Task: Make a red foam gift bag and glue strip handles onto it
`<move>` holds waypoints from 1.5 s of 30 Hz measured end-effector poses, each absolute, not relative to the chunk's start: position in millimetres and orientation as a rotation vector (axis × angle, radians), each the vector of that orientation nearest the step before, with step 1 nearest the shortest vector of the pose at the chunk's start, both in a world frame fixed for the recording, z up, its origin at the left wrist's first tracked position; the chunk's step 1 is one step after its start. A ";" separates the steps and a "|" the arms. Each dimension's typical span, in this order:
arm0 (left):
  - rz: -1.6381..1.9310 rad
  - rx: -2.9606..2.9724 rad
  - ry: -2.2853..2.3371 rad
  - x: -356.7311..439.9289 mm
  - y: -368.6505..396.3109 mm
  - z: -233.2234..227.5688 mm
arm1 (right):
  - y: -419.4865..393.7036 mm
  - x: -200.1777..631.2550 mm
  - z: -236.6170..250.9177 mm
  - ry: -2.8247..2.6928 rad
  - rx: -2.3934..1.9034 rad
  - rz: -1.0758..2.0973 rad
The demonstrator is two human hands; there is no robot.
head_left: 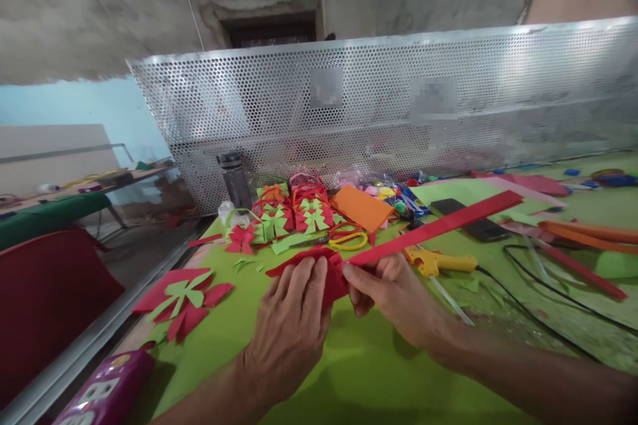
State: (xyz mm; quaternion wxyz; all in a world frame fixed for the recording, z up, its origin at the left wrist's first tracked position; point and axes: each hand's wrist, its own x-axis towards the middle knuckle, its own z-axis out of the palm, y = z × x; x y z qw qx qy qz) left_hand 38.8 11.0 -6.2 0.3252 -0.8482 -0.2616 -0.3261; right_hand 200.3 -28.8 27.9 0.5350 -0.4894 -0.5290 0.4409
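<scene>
My left hand (294, 319) is closed over a red felt piece (335, 285), its fingers pressed together on top and covering much of it. Pinched between thumb and fingers of my right hand (393, 292) is a long red felt strip (438, 229), which slants up to the right. The strip's near end meets the red piece between both hands; whether they are joined I cannot tell. Just beyond the hands lie yellow-handled scissors (349, 239). A yellow glue gun (441, 261) with a clear glue stick rests beside my right wrist.
Red and green felt bows (182, 295) lie at the left, near a purple power strip (107, 388). Small red felt bags (313, 212), a grey bottle (236, 179), orange felt (363, 207) and a dark phone (468, 219) stand further back. A perforated metal panel (279, 99) borders the table.
</scene>
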 end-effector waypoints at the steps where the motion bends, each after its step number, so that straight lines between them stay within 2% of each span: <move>1: -0.851 -2.224 -0.684 38.9 10.9 -6.0 | -28.4 200.0 27.2 -1.264 -1.156 1.057; 14: -0.911 -2.403 -0.819 41.0 9.4 -6.4 | -26.0 199.7 21.1 -1.272 -1.173 1.080; 28: -0.800 -2.400 -0.984 47.0 10.2 -12.2 | -31.6 200.9 21.7 -1.378 -1.207 1.052; 32: -0.876 -2.585 -1.049 45.5 7.3 -8.8 | -29.3 202.8 18.4 -1.397 -1.215 1.048; 37: -1.152 -2.989 -1.149 42.4 4.4 8.4 | -26.0 205.8 15.4 -1.499 -1.266 0.984; 41: -1.175 -3.128 -1.471 41.1 4.9 19.1 | -24.8 207.4 16.8 -1.568 -1.312 0.957; 45: -1.164 -3.192 -1.557 40.5 7.1 18.2 | -24.0 208.8 15.9 -1.593 -1.318 0.952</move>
